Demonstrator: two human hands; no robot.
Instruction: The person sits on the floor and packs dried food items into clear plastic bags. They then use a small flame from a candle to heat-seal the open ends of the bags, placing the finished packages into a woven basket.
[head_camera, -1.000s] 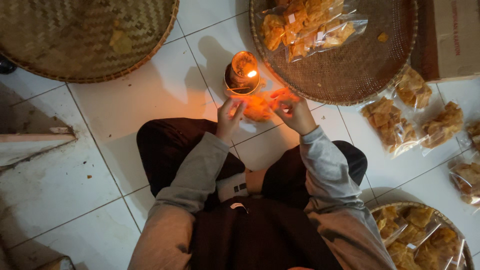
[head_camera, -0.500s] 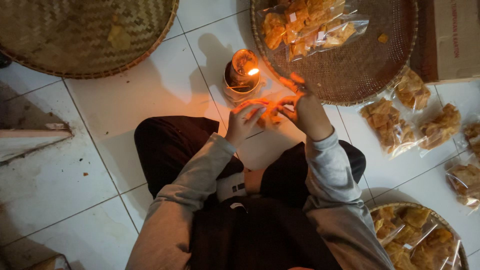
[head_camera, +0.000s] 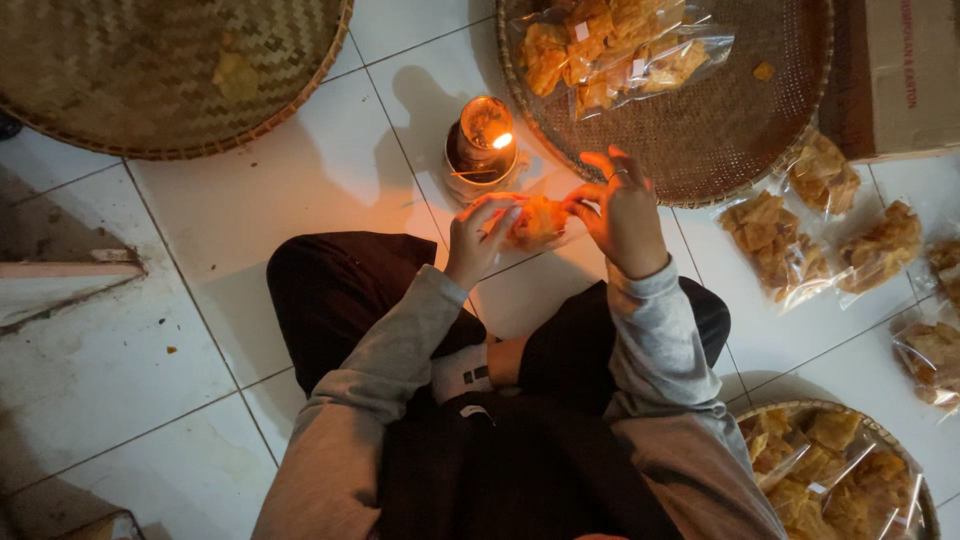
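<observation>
Seated cross-legged on the white tiled floor (head_camera: 300, 200), in a grey long-sleeved top and dark trousers. Left hand (head_camera: 482, 240) closed by thumb and fingertips on the left end of a small clear plastic bag of golden fried crackers (head_camera: 538, 222). Right hand (head_camera: 622, 212) pinching the right end of the same bag between thumb and forefinger, the other fingers spread loose and raised. Bag held level between both hands, above the floor in front of the knees, lit orange from behind.

Just beyond the bag, a small lit oil lamp in a round metal tin (head_camera: 482, 145), standing on the tiles, flame showing at its right side, close to the bag's upper edge but apart from it.

Behind the right hand, a large round woven bamboo tray (head_camera: 760, 140), with a heap of filled clear cracker bags (head_camera: 610, 45) at its far side and one loose cracker crumb near the middle. Far left, a second round woven bamboo tray (head_camera: 130, 80), nearly bare apart from one scrap. Upper right corner, a brown cardboard box (head_camera: 905, 75). On the tiles at the right, several sealed cracker bags (head_camera: 775, 240) lying loose, well apart from the hands. Lower right, a smaller woven basket (head_camera: 905, 450) full of more filled bags.
</observation>
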